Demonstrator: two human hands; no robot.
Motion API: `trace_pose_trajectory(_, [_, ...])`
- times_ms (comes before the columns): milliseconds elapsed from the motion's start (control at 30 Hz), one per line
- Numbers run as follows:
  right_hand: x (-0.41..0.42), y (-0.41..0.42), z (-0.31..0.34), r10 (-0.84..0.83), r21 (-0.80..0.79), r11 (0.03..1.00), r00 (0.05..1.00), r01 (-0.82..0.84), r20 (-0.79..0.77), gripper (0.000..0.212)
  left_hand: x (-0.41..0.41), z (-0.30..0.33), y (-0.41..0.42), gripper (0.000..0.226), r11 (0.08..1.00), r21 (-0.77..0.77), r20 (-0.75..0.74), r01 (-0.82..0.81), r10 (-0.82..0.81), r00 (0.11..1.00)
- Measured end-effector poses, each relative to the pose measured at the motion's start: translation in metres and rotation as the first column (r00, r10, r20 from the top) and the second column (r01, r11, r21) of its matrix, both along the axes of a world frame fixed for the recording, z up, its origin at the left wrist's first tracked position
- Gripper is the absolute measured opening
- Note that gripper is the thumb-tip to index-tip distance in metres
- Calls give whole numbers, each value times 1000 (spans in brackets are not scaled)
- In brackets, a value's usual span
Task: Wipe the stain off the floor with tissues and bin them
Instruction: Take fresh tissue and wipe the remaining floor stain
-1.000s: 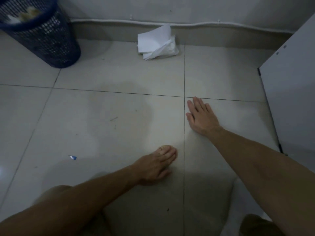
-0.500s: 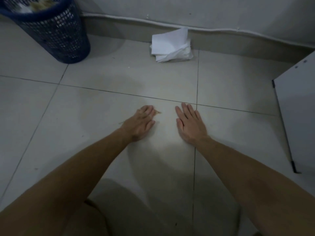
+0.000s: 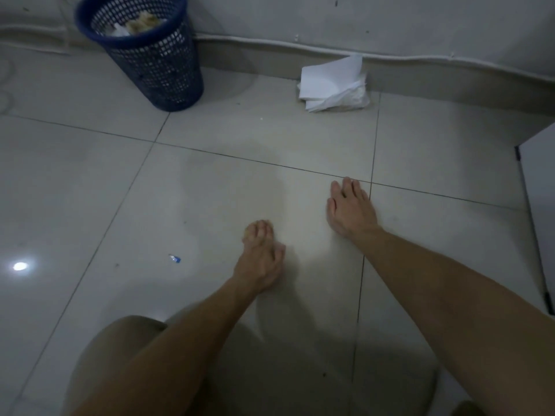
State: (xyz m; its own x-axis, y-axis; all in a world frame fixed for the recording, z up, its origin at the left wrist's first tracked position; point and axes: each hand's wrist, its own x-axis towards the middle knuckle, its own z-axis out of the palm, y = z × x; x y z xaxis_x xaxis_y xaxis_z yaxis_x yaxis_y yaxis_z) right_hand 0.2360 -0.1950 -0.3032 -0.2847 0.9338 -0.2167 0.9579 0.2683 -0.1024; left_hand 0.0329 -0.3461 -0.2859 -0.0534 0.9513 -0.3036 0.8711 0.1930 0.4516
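bin [image 3: 156, 64] left of tissues [image 3: 333, 85], against wall [image 3: 390, 22]

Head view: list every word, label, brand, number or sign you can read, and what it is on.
None can be read.
Small blue scrap on the floor: too small and blurred to show any print.
Dark blue mesh plastic bin: no label visible.
White folded tissue pile by the wall: plain, no print.
Pale glossy floor tiles and white panel at right: no markings.
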Motion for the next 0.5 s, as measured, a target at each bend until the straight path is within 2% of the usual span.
trace_pose_trajectory(100, [-8,1,2,-35,-14,999,999,35,-5,58,39,5,-9,64,995,49,67,84,-87,994])
trace_pose_trajectory(233, [-2,7,1,-22,-29,999,1000,22,-11,62,49,-1,32,60,982,72,26,173,-175,984])
trace_pose_trajectory(400, [3,9,-1,-23,-60,998,999,20,-38,55,15,-3,88,53,947,36,-62,320,-318,946])
trace_pose_trajectory(500, [3,7,-1,-8,-70,998,998,4,-56,60,-26,2,91,52,951,-10,-51,308,-308,950])
